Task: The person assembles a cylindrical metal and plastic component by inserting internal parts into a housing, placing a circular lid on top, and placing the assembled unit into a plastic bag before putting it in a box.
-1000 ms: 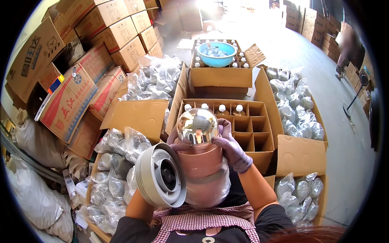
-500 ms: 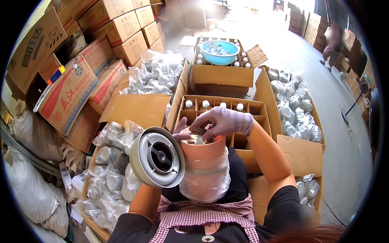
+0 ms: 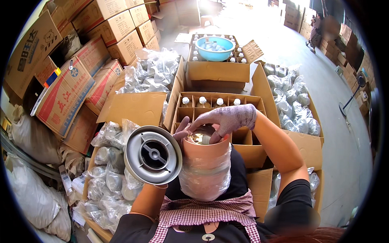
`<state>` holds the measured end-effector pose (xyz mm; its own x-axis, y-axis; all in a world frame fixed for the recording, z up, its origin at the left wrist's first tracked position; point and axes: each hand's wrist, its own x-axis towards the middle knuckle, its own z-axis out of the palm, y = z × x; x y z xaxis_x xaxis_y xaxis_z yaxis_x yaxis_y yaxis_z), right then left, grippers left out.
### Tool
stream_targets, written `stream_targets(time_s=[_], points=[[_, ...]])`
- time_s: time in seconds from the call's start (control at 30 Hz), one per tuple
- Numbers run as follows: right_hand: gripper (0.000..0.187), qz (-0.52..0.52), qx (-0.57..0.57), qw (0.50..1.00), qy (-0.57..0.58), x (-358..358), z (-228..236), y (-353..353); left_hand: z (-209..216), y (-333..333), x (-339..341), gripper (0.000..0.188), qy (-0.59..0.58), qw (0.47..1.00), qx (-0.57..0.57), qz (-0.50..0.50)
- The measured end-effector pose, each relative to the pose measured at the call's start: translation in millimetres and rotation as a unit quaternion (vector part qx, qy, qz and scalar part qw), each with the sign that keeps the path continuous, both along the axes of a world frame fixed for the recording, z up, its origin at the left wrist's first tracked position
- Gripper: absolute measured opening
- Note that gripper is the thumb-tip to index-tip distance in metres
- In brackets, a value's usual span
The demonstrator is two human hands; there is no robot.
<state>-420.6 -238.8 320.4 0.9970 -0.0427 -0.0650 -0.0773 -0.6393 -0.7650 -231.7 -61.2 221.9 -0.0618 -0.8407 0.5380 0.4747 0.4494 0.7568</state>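
Observation:
A pink cylinder [image 3: 206,151], its lower part wrapped in clear plastic film, stands upright against my lap. A shiny, mirror-like surface [image 3: 200,138] shows inside its round mouth. My right hand [image 3: 227,119], in a grey-purple glove, arches over the mouth; its fingers are apart, with the thumb inside the rim and the others at the far left side. A grey round plastic base [image 3: 153,155] with a dark, spoked centre is tilted toward me over my left forearm. Behind it my left hand [image 3: 181,129] is mostly hidden; gloved fingertips show at the pink rim.
Ahead is a divided carton [image 3: 259,109] with white-tipped bottles [image 3: 203,102]. A blue basin [image 3: 214,49] sits on another carton beyond. Plastic-wrapped parts [image 3: 109,160] fill boxes on both sides. Stacked cartons [image 3: 115,24] rise at left; a person [image 3: 315,34] is far right.
My right hand's fingers have spread from a close bunch over the mouth, exposing more shiny surface. The grey base has tilted to face me more. The far person has moved.

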Motion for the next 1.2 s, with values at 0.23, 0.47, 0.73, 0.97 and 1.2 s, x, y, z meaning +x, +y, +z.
stream_targets(time_s=[0.23,0.47,0.73,0.97,1.2], points=[[0.065,-0.12,-0.168,0.973,0.104,12,8,37,4,4,3,0.059,0.023,0.996,0.049,-0.066],[0.099,-0.244,-0.249,0.897,0.272,31,-3,58,0,5,-10,0.062,0.174,0.963,0.14,-0.15],[0.048,-0.248,-0.286,0.863,0.334,44,-36,35,-26,3,-18,0.051,-0.097,0.989,0.068,0.083],[0.05,-0.224,-0.206,0.906,0.294,23,11,109,-17,46,-14,0.044,-0.067,0.992,0.075,0.078],[0.033,-0.198,-0.339,0.874,0.286,35,-36,59,-29,15,-21,0.034,-0.262,0.93,-0.053,0.252]])
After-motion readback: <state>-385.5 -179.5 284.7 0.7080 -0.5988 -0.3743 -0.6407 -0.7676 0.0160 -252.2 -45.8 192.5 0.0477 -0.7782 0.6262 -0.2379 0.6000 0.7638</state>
